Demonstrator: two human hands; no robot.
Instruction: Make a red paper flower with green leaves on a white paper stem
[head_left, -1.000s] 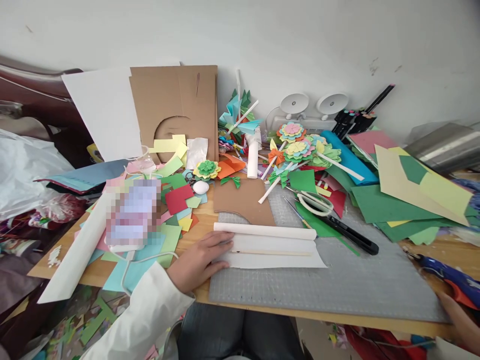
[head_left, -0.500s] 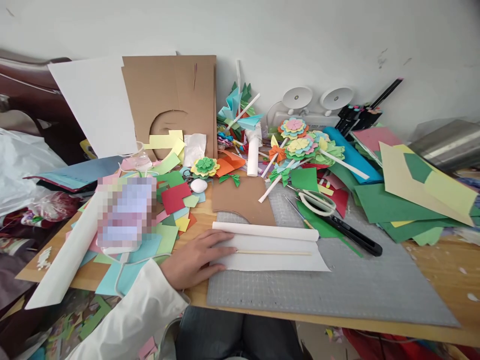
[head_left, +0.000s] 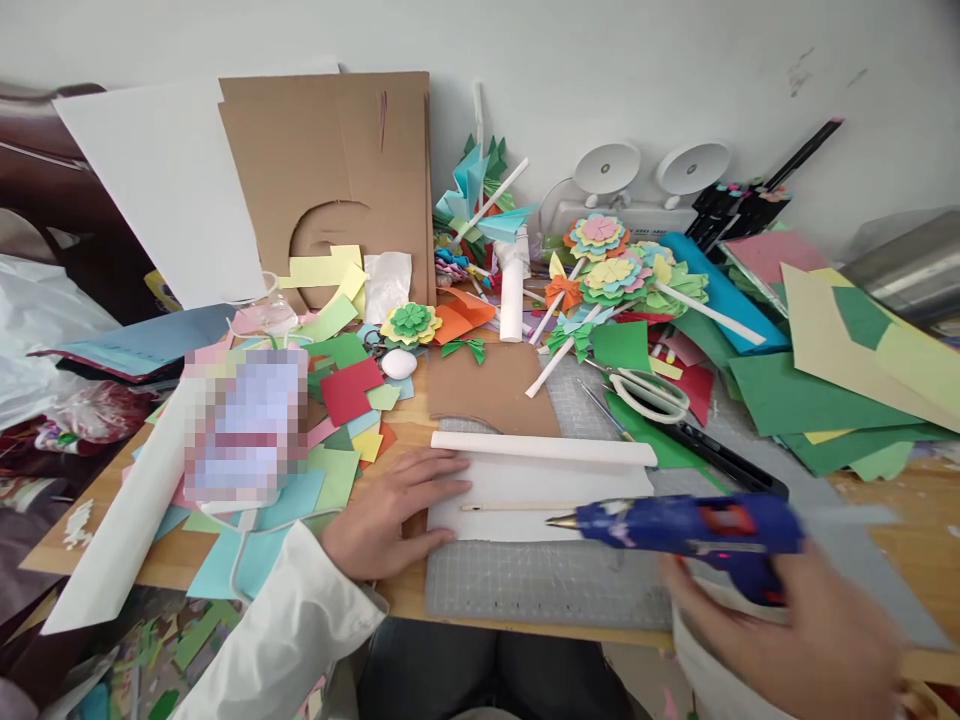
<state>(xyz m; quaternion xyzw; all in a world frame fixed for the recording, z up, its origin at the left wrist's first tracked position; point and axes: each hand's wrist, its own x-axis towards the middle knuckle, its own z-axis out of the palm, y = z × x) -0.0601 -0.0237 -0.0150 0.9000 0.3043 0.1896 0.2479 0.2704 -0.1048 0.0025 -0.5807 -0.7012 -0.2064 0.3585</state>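
Observation:
My left hand [head_left: 405, 510] lies open with fingers apart, its fingertips on the left end of a white paper sheet [head_left: 517, 475]. The sheet's far edge curls into a roll. A thin wooden stick [head_left: 502, 508] rests across the sheet, just right of those fingers. In my right hand [head_left: 810, 630], slightly blurred, is a blue glue gun [head_left: 675, 523] held by its grip. Its brass nozzle points left, over the sheet near the stick. A clear glue stick [head_left: 855, 515] juts from the gun's back end.
Beneath the sheet lies a grey cutting mat [head_left: 540, 590]. Scissors [head_left: 649, 395] and a black utility knife [head_left: 735, 460] lie beyond it. Paper flowers [head_left: 600, 260], cardboard [head_left: 352, 150] and green paper [head_left: 817, 400] stand or lie at the back. A phone [head_left: 251, 425] sits on the left.
My right hand has come into view from the right with the glue gun. My left hand stays on the paper. The view has shifted slightly.

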